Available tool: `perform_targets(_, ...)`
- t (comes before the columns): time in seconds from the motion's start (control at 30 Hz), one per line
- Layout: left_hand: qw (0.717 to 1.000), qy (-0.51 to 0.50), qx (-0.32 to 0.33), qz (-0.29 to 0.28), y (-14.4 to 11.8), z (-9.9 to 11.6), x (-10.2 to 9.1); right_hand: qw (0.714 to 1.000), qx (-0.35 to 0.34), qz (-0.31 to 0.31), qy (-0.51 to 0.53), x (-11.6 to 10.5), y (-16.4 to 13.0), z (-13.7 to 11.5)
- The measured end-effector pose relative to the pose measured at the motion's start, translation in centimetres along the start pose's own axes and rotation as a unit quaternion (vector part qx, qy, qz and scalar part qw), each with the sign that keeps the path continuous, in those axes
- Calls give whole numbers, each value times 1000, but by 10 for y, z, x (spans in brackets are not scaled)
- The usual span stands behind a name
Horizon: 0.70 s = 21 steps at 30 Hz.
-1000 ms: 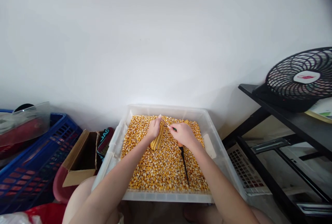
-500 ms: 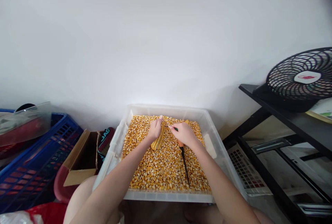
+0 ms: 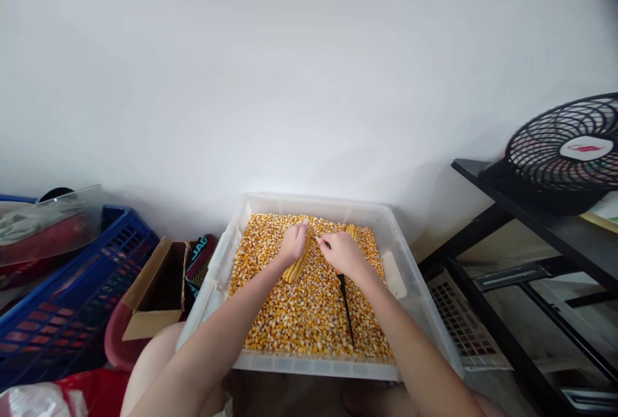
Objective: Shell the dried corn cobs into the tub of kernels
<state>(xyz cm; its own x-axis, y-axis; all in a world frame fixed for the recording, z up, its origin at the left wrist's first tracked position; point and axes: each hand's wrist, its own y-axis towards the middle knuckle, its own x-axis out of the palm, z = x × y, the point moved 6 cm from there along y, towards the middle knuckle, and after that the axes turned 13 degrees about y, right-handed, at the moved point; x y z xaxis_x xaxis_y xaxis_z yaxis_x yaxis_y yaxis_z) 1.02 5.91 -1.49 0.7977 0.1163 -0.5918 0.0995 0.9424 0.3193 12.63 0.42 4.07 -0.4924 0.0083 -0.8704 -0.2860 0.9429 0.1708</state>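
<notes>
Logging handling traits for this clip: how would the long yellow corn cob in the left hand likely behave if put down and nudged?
The long yellow corn cob would probably be stiff, given its straight, unbent shape in the left hand. Its rounded sides suggest it could roll, though the loose yellow-and-white corn kernels below might cradle it.

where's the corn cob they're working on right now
In the head view, the corn cob is in the left hand, over the kernels in the translucent bin, just left of the right hand.
</notes>
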Motion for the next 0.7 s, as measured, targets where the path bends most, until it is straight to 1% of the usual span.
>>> perform_targets(0.2,999,23,0,23,-2,1,-1,1000,10,-12,-16,4,-1,-8)
perform_targets(0.33,999,28,2,18,-2,2,1,998,51,3,-39,7,-3,-16)
perform_targets(0.43,999,34,-1,22,-2,0,2,996,75,8,-38,9,-3,-15)
perform_targets(0.5,999,36,-1,27,-2,-1,2,998,54,-3,-27,9,-1,-12)
perform_targets(0.63,999,27,0,28,-3,-1,1,1000,-21,-22,-6,4,6,-5)
perform_targets(0.7,999,24,-1,26,-3,-1,1,999,-26,-26,20,2,10,0)
